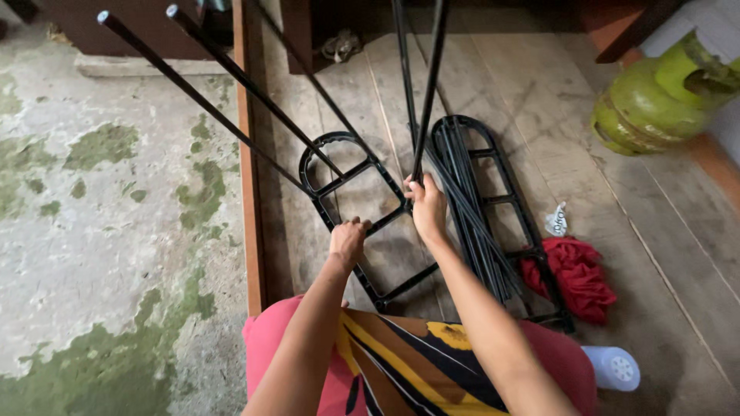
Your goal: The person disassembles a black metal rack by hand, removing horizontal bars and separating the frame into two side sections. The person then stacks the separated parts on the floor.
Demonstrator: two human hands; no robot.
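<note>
Bright patterned cloth [401, 370] over the lap, closest in, with both forearms reaching forward across it. Left hand [348, 241] fisted tight around the near side bar of a black metal rack [362, 212], lying flat on the wooden floorboards [539, 100] just ahead of the knees. Right hand [428, 209] closed around the lower end of a thin black rod [428, 85], right where it meets the rack's far rim. Other long rods already slanting up from the frame toward the upper left. Second black rack [493, 204] just beside the first, on the right, with a red rag [576, 276] touching its lower corner. Green gas cylinder [655, 96] well apart, top right. Probably best done by pinning the frame down firmly with the left, keeping the rod in line with its socket, and pressing steadily rather than twisting.
</note>
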